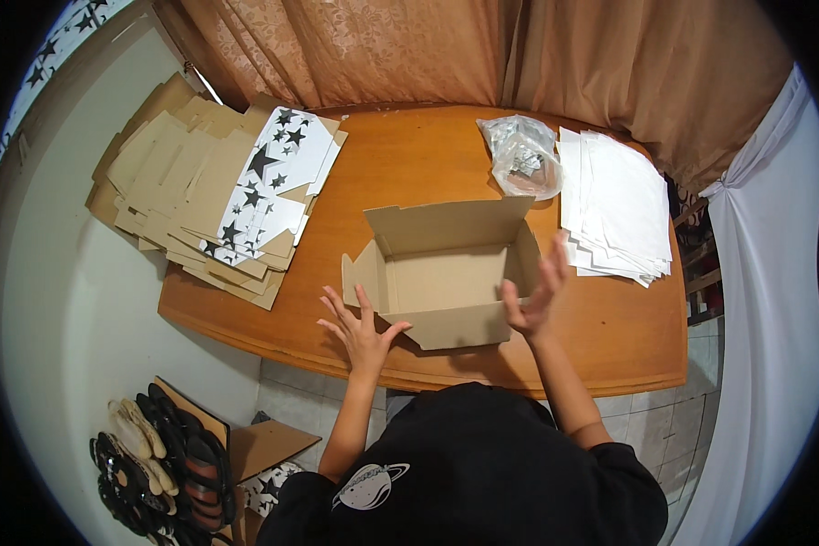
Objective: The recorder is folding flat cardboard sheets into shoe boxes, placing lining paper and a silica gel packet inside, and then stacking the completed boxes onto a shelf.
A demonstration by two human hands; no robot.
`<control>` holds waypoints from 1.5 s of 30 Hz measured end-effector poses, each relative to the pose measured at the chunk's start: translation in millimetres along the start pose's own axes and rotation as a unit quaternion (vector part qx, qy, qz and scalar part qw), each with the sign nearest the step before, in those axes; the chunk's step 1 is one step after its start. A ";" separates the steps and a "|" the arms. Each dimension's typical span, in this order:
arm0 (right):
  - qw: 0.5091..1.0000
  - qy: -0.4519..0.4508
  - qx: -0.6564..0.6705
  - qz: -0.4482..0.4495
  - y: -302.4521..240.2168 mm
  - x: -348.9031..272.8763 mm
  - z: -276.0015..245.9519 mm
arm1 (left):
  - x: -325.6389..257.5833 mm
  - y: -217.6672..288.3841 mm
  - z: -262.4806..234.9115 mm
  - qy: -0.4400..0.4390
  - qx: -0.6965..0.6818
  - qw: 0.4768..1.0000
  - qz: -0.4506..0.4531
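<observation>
An open brown cardboard box [446, 282] stands on the wooden table [428, 164], its lid flap raised at the back and side flaps out. My left hand [359, 326] hovers with fingers spread just left of the box's front corner, thumb near the front wall. My right hand [537, 291] is held open at the box's right side, fingers apart, next to the right wall. Neither hand holds anything. The inside of the box looks empty.
A pile of flat cardboard blanks [191, 182], some white with black stars [273, 173], covers the table's left end. A clear plastic bag of small items [523, 159] and a stack of white sheets [614, 205] lie at the right. Sandals [155, 464] sit on the floor.
</observation>
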State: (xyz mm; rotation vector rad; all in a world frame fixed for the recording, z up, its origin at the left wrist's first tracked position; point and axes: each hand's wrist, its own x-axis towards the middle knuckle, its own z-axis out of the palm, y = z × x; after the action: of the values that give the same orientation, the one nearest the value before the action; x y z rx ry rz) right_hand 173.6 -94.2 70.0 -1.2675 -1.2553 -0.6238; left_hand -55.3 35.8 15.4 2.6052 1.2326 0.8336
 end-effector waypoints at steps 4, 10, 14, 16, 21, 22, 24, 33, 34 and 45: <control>0.998 -0.062 0.026 0.007 32.1 5.2 34.7 | 1.4 3.3 0.4 -0.011 0.014 0.999 -0.031; 0.927 -0.226 -0.269 0.133 76.9 5.9 16.9 | -2.2 0.8 4.3 -0.028 0.033 0.997 -0.069; 0.942 -0.248 -0.194 0.113 80.8 6.2 -5.3 | -3.3 -1.1 8.6 -0.036 0.033 0.994 -0.095; 0.941 -0.259 -0.181 0.124 69.7 7.6 -16.6 | -5.2 -3.3 10.4 -0.034 0.033 0.994 -0.099; 0.871 -0.398 -0.207 0.198 45.5 -23.1 -38.7 | -8.3 -5.7 14.5 0.005 -0.020 0.999 -0.030; 0.870 -0.397 -0.237 0.172 43.9 -32.2 -39.0 | -9.8 -9.3 17.6 0.006 -0.020 0.999 -0.028; 0.868 -0.393 -0.266 0.146 44.7 -37.8 -37.7 | -9.6 -17.5 22.7 0.051 0.042 0.984 0.164; 0.854 -0.405 -0.282 0.162 37.3 -30.2 -37.6 | 2.3 -7.0 3.5 -0.087 -0.014 0.975 0.205; 0.859 -0.386 -0.291 0.166 36.6 -33.3 -39.1 | 3.1 -6.5 3.1 -0.087 -0.003 0.973 0.213; 0.912 0.018 -0.339 0.231 9.6 -54.7 -41.2 | 10.0 26.7 1.9 -0.111 0.024 0.979 0.171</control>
State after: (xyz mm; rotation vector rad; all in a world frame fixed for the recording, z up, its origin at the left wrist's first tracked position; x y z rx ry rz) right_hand 181.0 -144.6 23.3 -2.0387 -0.6617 -0.7534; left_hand -31.3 26.0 27.3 2.8999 0.7696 0.5407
